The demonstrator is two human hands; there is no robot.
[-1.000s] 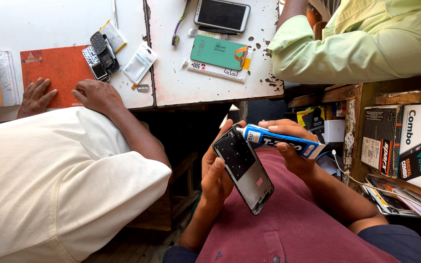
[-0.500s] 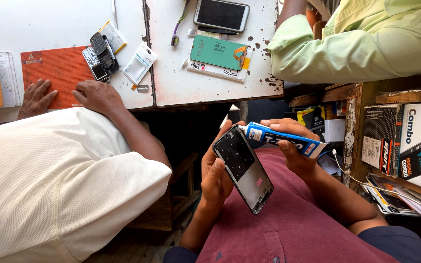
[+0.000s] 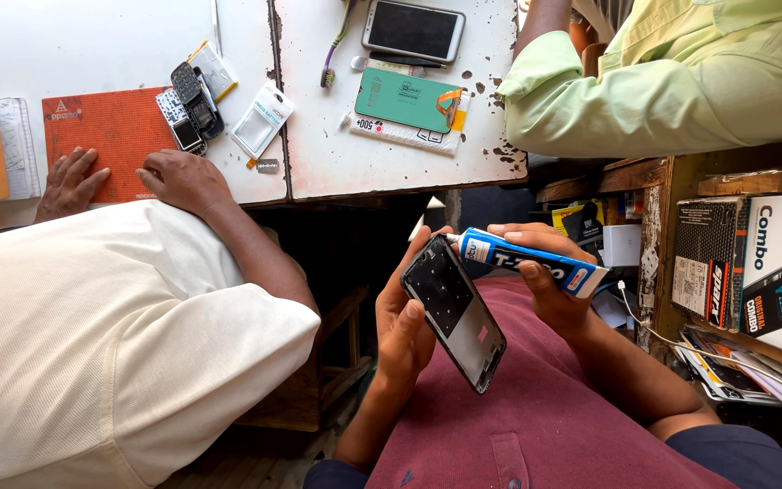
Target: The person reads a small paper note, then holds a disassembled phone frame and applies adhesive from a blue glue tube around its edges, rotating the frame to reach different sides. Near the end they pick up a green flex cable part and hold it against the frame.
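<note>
Hands hold 2 things low in the head view. The left hand (image 3: 406, 319) is curled around the edge of a black phone frame (image 3: 454, 312), fingers wrapped behind it and thumb along its side, so the open face of the frame shows. The frame tilts, with its top corner at 11 o'clock and its bottom corner at 5 o'clock. The right hand (image 3: 549, 276) is closed around a blue and white glue tube (image 3: 527, 261), fingers pressed on the tube body. The tube's thin tip points to 9 o'clock and sits right at the top corner of the frame; I cannot tell if it touches.

Since 1 second ago almost nothing has moved. The tube and the frame sit in the same spots, and the tip stays at the same corner. My guess is that glue is going on slowly at that corner and has not run far along the edge.

At 12 o'clock is a white table (image 3: 391, 154) with chipped paint. On it lie a green phone part (image 3: 405, 100), a white phone (image 3: 412, 32) and 2 small old phones (image 3: 187, 113). At 9 o'clock another person in a cream shirt rests 2 hands by an orange pad (image 3: 106, 136). At 1 o'clock is a light green sleeve (image 3: 662, 91). At 3 o'clock stand boxes on a shelf (image 3: 753, 263).
</note>
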